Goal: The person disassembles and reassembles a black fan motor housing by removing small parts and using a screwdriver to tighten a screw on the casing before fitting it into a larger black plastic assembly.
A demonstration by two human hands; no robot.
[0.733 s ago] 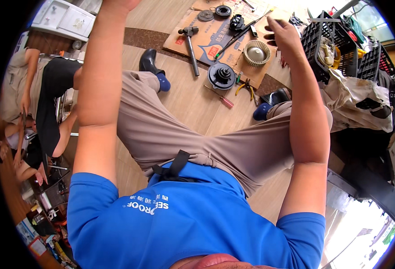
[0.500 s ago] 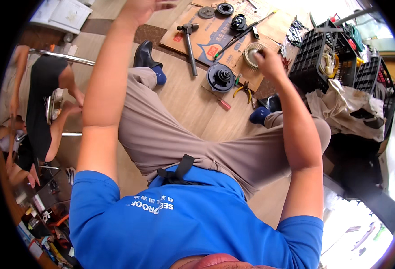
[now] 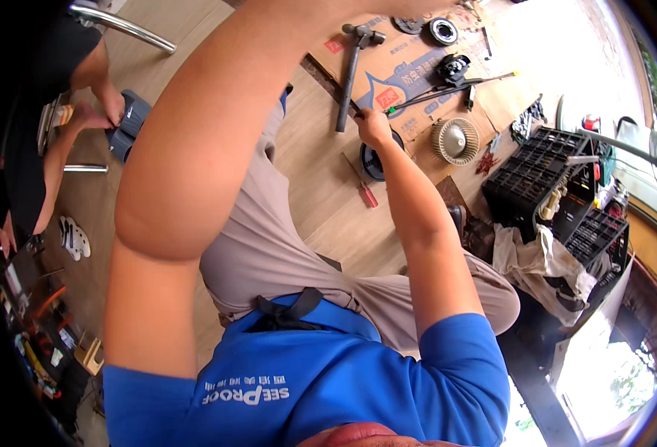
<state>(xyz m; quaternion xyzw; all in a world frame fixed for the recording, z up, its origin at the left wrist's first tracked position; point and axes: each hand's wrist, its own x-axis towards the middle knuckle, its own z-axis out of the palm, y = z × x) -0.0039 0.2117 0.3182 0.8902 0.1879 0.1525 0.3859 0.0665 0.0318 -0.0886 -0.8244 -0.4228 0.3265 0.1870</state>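
Note:
My right hand (image 3: 375, 128) is closed just above a round black motor-like part (image 3: 373, 165) on the floor, which my forearm partly covers. A small dark tip shows at its fingers; what they grip is hidden. Beside it lies a hammer (image 3: 349, 82), head on the cardboard sheet (image 3: 511, 104) and handle end on the floor. To the right sits a pale ribbed blower wheel (image 3: 456, 141). My left hand (image 3: 406, 7) reaches to the top edge, mostly cut off, its fingers out of sight. A red-handled screwdriver (image 3: 371, 196) lies nearer me.
On the cardboard are a black ring (image 3: 443, 31), a black bracket-like part (image 3: 453, 68) and long thin rods (image 3: 447, 91). Black plastic crates (image 3: 537, 167) stand at right, with a pale cloth (image 3: 541, 264) before them. Another person's feet (image 3: 101, 112) are at left.
My right hand has left the blower wheel and moved left, over the black motor-like part. My left arm has swung right across the top. The view has shifted.

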